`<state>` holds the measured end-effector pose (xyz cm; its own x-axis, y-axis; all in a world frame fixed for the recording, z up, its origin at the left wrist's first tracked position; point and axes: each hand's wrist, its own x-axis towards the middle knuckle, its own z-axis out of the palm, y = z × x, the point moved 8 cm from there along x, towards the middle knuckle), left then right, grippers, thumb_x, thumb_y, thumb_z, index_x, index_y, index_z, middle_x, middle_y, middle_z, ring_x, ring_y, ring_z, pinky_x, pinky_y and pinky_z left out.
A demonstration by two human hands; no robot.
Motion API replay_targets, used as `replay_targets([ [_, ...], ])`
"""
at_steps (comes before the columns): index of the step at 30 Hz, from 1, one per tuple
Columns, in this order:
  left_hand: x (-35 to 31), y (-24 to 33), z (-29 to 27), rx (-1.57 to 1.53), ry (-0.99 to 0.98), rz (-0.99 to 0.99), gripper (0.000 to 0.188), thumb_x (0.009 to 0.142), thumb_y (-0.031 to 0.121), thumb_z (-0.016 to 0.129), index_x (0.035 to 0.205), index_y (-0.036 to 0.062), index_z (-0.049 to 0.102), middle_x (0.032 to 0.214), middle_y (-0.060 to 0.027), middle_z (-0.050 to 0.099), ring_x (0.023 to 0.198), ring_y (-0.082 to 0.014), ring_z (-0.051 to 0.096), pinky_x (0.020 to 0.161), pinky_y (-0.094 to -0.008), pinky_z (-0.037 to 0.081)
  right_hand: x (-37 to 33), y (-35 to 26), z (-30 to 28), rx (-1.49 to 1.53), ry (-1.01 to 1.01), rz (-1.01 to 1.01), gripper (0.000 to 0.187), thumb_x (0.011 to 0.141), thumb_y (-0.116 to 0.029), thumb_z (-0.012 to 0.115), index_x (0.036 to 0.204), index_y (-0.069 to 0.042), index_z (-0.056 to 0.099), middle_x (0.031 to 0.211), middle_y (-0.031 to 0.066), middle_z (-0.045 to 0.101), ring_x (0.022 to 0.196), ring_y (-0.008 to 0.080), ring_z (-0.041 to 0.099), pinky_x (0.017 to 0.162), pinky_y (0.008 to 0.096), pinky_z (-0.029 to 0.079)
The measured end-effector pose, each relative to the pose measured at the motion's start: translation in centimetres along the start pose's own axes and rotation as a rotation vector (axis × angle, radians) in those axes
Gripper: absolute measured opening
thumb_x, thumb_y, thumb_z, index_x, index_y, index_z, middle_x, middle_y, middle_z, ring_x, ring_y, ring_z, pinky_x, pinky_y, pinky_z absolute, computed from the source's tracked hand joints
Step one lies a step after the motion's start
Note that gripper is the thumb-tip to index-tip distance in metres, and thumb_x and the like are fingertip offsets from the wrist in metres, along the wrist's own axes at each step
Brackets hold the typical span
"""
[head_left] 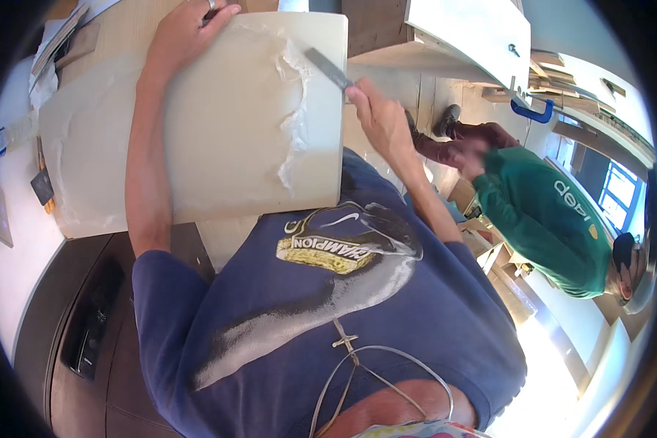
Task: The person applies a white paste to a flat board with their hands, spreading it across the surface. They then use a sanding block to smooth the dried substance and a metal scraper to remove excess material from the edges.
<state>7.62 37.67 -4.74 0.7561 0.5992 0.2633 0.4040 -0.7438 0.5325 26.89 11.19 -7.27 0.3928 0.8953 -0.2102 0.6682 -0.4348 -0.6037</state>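
A wide pale panel [219,146] lies in front of my body with a thick rounded right edge. Down its right part runs a crumpled, whitish ridge of film or glue [293,139]. My right hand [383,120] is closed round the near end of a flat grey metal tool [328,68], like a file or scraper. The tool's far end reaches over the panel's right side, close to the upper part of the ridge. At the panel's far edge my left hand [190,33], with a ring on one finger, grips with bent fingers; some fingertips are cut off by the picture's top.
A white board [482,33] stands at the far right, near a blue clamp [533,111] and stacked wood strips. A person in a green sweatshirt [544,219] is at the right. A dark-headed brush-like tool [42,186] lies left of the panel; dark brown furniture [87,328] stands lower left.
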Motion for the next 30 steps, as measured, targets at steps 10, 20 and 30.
replay_targets([
  [10,0.0,0.1,-0.3,-0.015,0.067,0.004,0.027,0.092,0.026,0.075,0.085,0.0018,0.065,0.083,-0.0188,0.065,0.077,-0.0374,0.061,0.073,-0.0467,0.048,3.2,-1.0,-0.3,0.268,0.035,0.021,0.038,0.101,-0.040,0.067,0.102,-0.002,0.064,0.069,0.0063,0.056,0.065,0.0154,0.053,0.062,0.0343,0.046],
  [20,-0.1,-0.1,-0.4,-0.013,0.048,-0.052,0.030,0.092,0.027,0.074,0.083,-0.0001,0.065,0.082,-0.0190,0.065,0.076,-0.0340,0.062,0.071,-0.0454,0.048,2.8,1.4,0.0,0.372,0.021,0.065,0.043,0.097,-0.042,0.072,0.102,0.000,0.068,0.073,0.0081,0.061,0.067,0.0156,0.055,0.063,0.0360,0.047],
  [30,-0.2,-0.6,0.0,0.003,-0.040,-0.086,0.033,0.092,0.025,0.072,0.078,-0.0014,0.058,0.073,-0.0167,0.059,0.067,-0.0288,0.053,0.067,-0.0424,0.044,-0.5,1.5,-0.7,0.313,-0.050,0.091,0.038,0.105,-0.037,0.062,0.101,0.001,0.062,0.069,0.0137,0.058,0.063,0.0243,0.054,0.062,0.0396,0.047],
])
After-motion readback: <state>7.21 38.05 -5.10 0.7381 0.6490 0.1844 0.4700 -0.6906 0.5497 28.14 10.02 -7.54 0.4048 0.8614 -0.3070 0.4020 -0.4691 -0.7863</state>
